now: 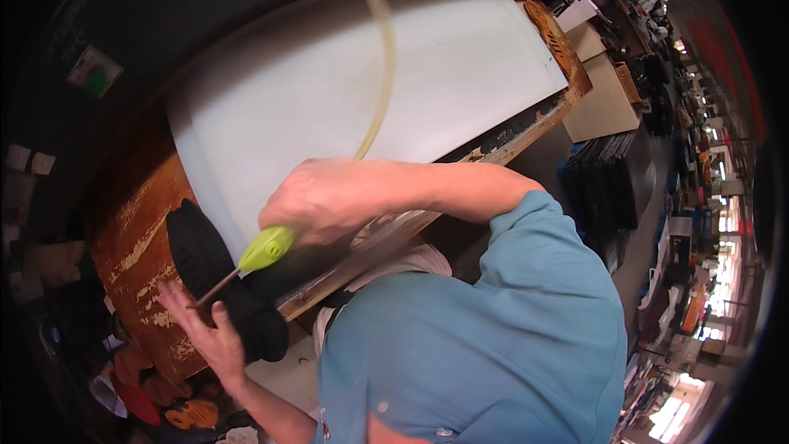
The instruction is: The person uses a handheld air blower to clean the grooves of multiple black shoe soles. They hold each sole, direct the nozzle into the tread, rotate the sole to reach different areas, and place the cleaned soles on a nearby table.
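Observation:
My right hand (316, 201) is wrapped round a yellow-green air blow gun (267, 248). Its thin metal nozzle (218, 286) slants down and left toward my other hand. A translucent yellowish hose (385, 57) runs up from behind my right hand. My left hand (212, 337) has its fingers stretched and thumb apart, close to the nozzle's tip, and is slightly blurred. Between the hands a long black piece, shaped like a shoe sole (197, 247), lies at the table's left end. Whether my left hand touches it, I cannot tell.
A white sheet (312, 74) covers much of the worn wooden table (136, 222). An orange-brown sole-shaped piece (549, 37) lies at its far right corner. Cardboard boxes (604, 99) and a stack of black sheets (604, 189) stand to the right. Brown and orange pieces (193, 413) sit at lower left.

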A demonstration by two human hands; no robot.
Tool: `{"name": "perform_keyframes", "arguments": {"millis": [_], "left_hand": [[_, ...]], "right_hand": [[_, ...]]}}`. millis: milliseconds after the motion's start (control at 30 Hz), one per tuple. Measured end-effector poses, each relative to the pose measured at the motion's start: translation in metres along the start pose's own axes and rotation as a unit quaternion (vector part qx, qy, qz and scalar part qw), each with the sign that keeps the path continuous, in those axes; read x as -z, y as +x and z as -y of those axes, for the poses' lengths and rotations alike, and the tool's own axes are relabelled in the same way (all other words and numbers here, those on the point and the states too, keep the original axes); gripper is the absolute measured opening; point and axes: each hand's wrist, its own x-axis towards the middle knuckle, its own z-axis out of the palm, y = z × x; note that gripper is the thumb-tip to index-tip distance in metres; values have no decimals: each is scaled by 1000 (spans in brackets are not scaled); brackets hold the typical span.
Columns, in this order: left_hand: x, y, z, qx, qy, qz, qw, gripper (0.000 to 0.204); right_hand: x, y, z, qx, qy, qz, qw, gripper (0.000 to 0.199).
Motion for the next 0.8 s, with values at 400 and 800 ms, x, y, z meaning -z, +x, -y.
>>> {"name": "perform_keyframes", "arguments": {"millis": [400, 800], "left_hand": [[-31, 2, 74, 134, 30, 32, 990, 64], [-15, -5, 79, 119, 60, 27, 991, 66]], "right_hand": [[-13, -43, -23, -48, -100, 20, 994, 10], [-11, -35, -30, -55, -152, 44, 986, 17]]}}
